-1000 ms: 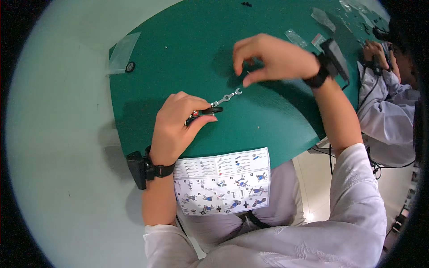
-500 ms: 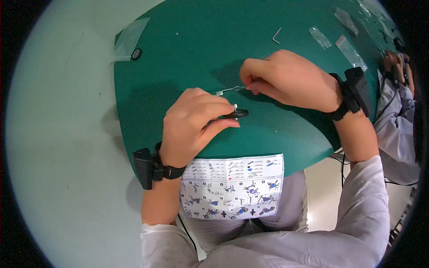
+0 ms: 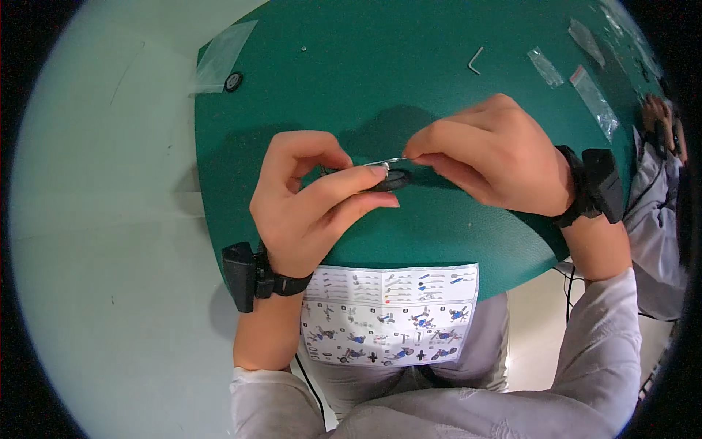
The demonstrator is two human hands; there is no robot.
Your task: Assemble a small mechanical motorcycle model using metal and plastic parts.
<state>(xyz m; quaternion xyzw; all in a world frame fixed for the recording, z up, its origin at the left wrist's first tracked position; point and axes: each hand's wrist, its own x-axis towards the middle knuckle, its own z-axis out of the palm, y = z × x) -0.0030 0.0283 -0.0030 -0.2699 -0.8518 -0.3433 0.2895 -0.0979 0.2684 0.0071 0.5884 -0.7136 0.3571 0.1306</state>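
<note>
My left hand (image 3: 303, 205) pinches a small black wheel (image 3: 395, 181) over the middle of the green table (image 3: 446, 234); my right hand (image 3: 493, 157) grips a slim metal tool (image 3: 393, 159) at the wheel's far side. Nearer me, a white sheet (image 3: 391, 314) carries coloured diagrams and print too small to read.

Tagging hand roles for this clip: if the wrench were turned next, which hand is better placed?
Probably the right hand: it pinches the outer end of the wrench, which should give it leverage. The left hand is occupied, holding the small black wheel.
</note>
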